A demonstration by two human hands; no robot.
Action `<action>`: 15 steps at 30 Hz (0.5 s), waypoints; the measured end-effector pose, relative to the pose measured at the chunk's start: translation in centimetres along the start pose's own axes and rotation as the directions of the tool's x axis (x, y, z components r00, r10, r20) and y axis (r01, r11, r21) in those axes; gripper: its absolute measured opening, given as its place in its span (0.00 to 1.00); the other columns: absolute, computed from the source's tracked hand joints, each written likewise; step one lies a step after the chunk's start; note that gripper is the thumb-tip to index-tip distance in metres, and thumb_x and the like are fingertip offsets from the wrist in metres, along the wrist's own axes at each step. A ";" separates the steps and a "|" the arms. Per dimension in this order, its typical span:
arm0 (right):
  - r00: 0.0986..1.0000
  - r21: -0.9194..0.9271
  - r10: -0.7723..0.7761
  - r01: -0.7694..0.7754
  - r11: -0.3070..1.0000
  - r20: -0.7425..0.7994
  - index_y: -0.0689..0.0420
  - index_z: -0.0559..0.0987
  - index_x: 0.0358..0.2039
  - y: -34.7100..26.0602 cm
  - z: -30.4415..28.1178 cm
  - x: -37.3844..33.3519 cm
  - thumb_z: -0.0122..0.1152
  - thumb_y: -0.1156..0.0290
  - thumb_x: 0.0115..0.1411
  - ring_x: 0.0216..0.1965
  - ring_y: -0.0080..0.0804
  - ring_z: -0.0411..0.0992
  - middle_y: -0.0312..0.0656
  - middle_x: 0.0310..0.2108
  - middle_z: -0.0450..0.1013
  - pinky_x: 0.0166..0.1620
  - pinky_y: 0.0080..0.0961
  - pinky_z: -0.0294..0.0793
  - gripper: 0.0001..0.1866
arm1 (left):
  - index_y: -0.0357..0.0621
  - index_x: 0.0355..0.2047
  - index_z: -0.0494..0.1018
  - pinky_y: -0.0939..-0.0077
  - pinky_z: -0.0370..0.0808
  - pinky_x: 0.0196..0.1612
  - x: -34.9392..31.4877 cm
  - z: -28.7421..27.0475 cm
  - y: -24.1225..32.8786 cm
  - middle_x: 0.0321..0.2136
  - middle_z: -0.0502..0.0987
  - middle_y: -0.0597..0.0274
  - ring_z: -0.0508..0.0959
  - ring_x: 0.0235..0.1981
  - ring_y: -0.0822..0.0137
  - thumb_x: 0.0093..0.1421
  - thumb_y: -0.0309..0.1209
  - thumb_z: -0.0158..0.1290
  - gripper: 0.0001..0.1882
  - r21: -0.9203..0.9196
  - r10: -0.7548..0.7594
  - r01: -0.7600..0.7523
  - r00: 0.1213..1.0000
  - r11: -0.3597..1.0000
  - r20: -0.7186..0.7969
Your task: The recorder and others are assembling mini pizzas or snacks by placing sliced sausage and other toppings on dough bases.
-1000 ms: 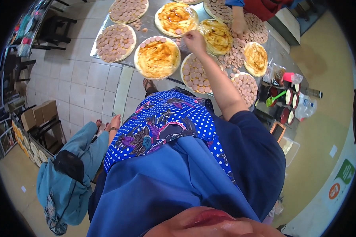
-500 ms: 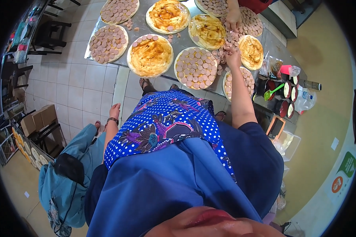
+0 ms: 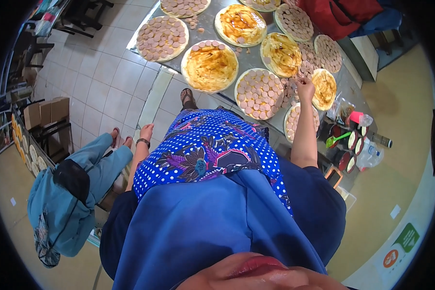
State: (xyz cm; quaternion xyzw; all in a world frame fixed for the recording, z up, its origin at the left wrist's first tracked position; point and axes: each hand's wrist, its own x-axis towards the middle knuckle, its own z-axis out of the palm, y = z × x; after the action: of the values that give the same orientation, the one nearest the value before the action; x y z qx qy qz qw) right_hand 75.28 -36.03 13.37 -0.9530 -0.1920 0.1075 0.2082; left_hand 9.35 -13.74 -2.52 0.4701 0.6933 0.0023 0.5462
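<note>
My right hand (image 3: pixel 305 90) reaches over the metal table with its fingers pinched at a pile of pink sausage slices (image 3: pixel 308 60); the slice at the fingertips is hardly visible. Beside it lie a sauced pizza base (image 3: pixel 324 90) and a pizza covered with sausage slices (image 3: pixel 259 94). Another sauced pizza base (image 3: pixel 210 67) has a row of slices only along its far edge. At my left side, away from the table, my left hand (image 3: pixel 146 132) hangs with curled fingers, and anything inside them is hidden.
More pizzas, sauced (image 3: pixel 240 25) or sausage-covered (image 3: pixel 162 38), fill the table (image 3: pixel 171 60). At right are round dark containers (image 3: pixel 344 159), a green spoon (image 3: pixel 337 139) and a pink cup (image 3: pixel 356 117). A person in teal clothing (image 3: pixel 65 208) is close on my left; someone in red (image 3: pixel 328 17) stands opposite.
The view has shifted, so the table appears farther right and higher. The other person's hand has left the sausage pile. My right hand stays at the pile; my left fingers look more curled.
</note>
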 end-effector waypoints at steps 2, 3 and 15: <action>0.994 0.403 -0.100 0.077 0.912 0.035 0.62 0.79 0.29 -4.6 -0.1 -1.2 0.64 0.71 0.47 0.26 0.21 0.71 0.38 0.25 0.75 0.30 0.18 0.69 0.10 | 0.37 0.40 0.73 0.80 0.67 0.30 -0.1 -0.2 -1.1 0.28 0.73 0.65 0.69 0.26 0.74 0.54 0.42 0.53 0.21 0.016 0.013 -0.012 1.000 1.000 -0.021; 0.985 0.530 -0.146 0.074 0.845 0.095 0.64 0.79 0.29 -6.4 0.8 -1.4 0.63 0.70 0.47 0.28 0.22 0.71 0.40 0.27 0.76 0.32 0.19 0.69 0.11 | 0.38 0.41 0.72 0.82 0.67 0.27 0.0 -0.2 -1.2 0.27 0.72 0.65 0.69 0.25 0.74 0.55 0.43 0.52 0.21 0.046 0.038 -0.037 0.999 0.998 -0.024; 0.825 0.471 -0.397 0.186 0.862 0.402 0.59 0.79 0.26 -22.7 11.1 -2.9 0.64 0.69 0.46 0.27 0.21 0.71 0.38 0.25 0.75 0.31 0.19 0.69 0.08 | 0.37 0.40 0.72 0.77 0.67 0.40 -0.5 -1.3 -1.2 0.31 0.74 0.63 0.71 0.35 0.70 0.54 0.41 0.53 0.20 -0.068 0.005 -0.010 0.998 0.998 -0.064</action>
State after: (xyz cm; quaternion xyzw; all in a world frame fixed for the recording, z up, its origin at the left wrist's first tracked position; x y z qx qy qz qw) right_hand 62.16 -14.20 13.82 -0.7869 -0.3577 0.3474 0.3635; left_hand 7.56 -14.10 -2.26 0.4536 0.7082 0.0430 0.5393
